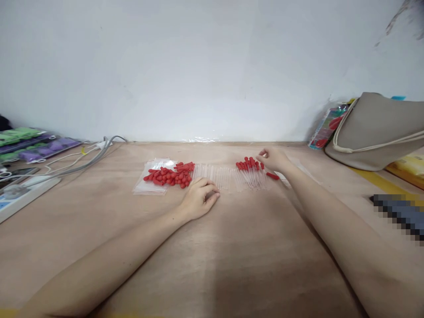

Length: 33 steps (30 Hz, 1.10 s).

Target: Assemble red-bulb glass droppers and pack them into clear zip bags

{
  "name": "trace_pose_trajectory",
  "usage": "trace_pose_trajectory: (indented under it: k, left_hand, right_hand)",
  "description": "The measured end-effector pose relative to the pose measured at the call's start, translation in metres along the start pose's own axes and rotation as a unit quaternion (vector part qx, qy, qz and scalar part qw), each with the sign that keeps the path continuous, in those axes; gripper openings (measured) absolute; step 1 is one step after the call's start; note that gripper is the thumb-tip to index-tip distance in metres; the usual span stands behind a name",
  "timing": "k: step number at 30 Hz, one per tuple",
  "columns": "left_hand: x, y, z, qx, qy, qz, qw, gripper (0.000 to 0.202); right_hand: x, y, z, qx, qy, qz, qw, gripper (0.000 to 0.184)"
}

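Note:
Loose red rubber bulbs (169, 176) lie heaped on a clear plastic bag (145, 185) at the table's middle left. Right of them a row of clear glass tubes (215, 176) lies flat. My left hand (199, 198) rests just in front of the tubes, its fingers curled loosely; nothing shows in it. Further right sit finished droppers with red bulbs (249, 167). My right hand (274, 159) hovers at their right end, fingertips pinched by one dropper. One red bulb (272, 176) lies beside it.
A beige drawstring bag (374, 130) and a colourful packet (326, 126) sit at the right against the wall. Grey cables (86, 161), a power strip (23, 194) and purple and green packs (36, 143) crowd the left edge. The white wall runs close behind.

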<state>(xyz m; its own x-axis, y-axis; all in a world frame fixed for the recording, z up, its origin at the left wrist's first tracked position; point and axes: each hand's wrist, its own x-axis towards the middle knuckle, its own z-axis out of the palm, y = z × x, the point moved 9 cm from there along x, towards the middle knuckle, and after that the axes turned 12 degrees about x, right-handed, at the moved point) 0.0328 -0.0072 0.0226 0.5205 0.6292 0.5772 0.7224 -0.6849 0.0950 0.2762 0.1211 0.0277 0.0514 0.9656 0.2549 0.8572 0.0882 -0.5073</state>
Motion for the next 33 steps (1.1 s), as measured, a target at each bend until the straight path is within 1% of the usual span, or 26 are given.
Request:
trace_pose_trajectory:
  k: [2,4,5,7,11,14,19,23,25,27,29,30,31,33]
  left_hand:
    - [0.002,-0.003,-0.001,0.032,0.010,-0.021,0.999,0.010]
    - [0.008,-0.004,0.001,0.069,0.010,-0.042,0.997,0.009]
    - [0.013,-0.004,0.004,0.086,0.007,-0.052,0.995,0.008]
    - [0.024,-0.003,0.010,0.117,-0.002,-0.069,0.991,0.008]
    - [0.051,-0.001,0.030,0.165,-0.037,-0.104,0.980,0.012]
    - [0.065,0.000,0.042,0.188,-0.060,-0.124,0.972,0.017]
    - [0.079,0.006,0.052,0.233,-0.094,-0.131,0.959,0.021]
    - [0.083,0.006,0.056,0.241,-0.111,-0.161,0.951,0.020]
    - [0.084,0.005,0.058,0.232,-0.113,-0.176,0.950,0.018]
    - [0.086,0.002,0.057,0.226,-0.114,-0.187,0.949,0.018]
    - [0.088,-0.001,0.050,0.212,-0.105,-0.196,0.952,0.022]
    - [0.089,-0.003,0.044,0.199,-0.096,-0.198,0.955,0.023]
    - [0.090,-0.005,0.037,0.184,-0.081,-0.196,0.960,0.022]
    - [0.087,-0.006,0.020,0.144,-0.042,-0.170,0.974,0.017]
  right_hand:
    - [-0.004,0.013,-0.004,-0.041,-0.052,0.011,0.998,0.016]
    - [-0.010,0.026,-0.003,-0.062,-0.114,0.027,0.991,0.013]
    - [-0.013,0.032,-0.002,-0.065,-0.135,0.034,0.988,0.012]
    - [-0.017,0.038,-0.002,-0.062,-0.155,0.041,0.985,0.014]
    - [-0.020,0.039,0.003,-0.055,-0.170,0.047,0.983,0.014]
    - [-0.022,0.039,0.009,-0.058,-0.180,0.063,0.980,0.012]
    - [-0.025,0.039,0.012,-0.072,-0.184,0.091,0.976,0.010]
    - [-0.025,0.035,0.006,-0.102,-0.178,0.092,0.974,0.010]
    - [-0.025,0.032,-0.001,-0.107,-0.164,0.093,0.976,0.010]
    - [-0.023,0.025,-0.009,-0.095,-0.128,0.078,0.984,0.012]
    - [-0.022,0.011,-0.019,-0.042,-0.055,0.039,0.997,0.015]
    - [-0.024,0.002,-0.024,0.005,-0.008,0.011,1.000,0.016]
    - [-0.027,-0.007,-0.028,0.060,0.040,-0.019,0.997,0.018]
    - [-0.039,-0.022,-0.030,0.165,0.118,-0.079,0.976,0.024]
